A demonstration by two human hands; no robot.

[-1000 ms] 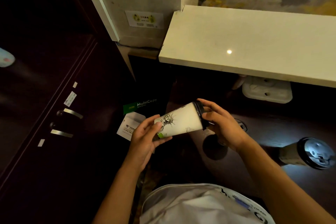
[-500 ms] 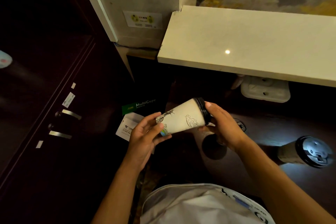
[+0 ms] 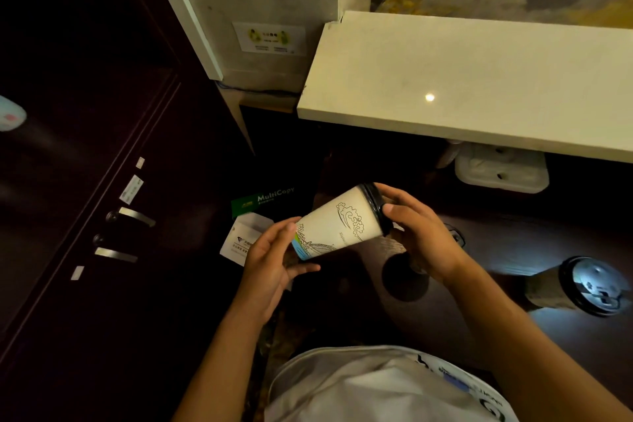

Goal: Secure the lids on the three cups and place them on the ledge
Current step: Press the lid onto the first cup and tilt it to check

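Observation:
I hold a white paper cup (image 3: pixel 337 224) with line drawings, tilted on its side below the pale stone ledge (image 3: pixel 462 79). My left hand (image 3: pixel 274 260) cradles its base. My right hand (image 3: pixel 418 233) grips the black lid (image 3: pixel 376 205) on its mouth. A second cup (image 3: pixel 544 291) with a black lid (image 3: pixel 594 286) stands on the dark table at the right. Under my right hand sits a third, open cup (image 3: pixel 404 276), dark inside and partly hidden.
A dark cabinet with metal handles (image 3: pixel 135 216) fills the left. A green-labelled paper box (image 3: pixel 270 200) and a white card (image 3: pixel 245 238) lie below my left hand. A white plastic tray (image 3: pixel 501 168) sits under the ledge. My white shirt (image 3: pixel 376 387) fills the bottom.
The cup has turned in my hands, bringing a wave drawing into view. It has also risen slightly toward the ledge, with both hands still on it.

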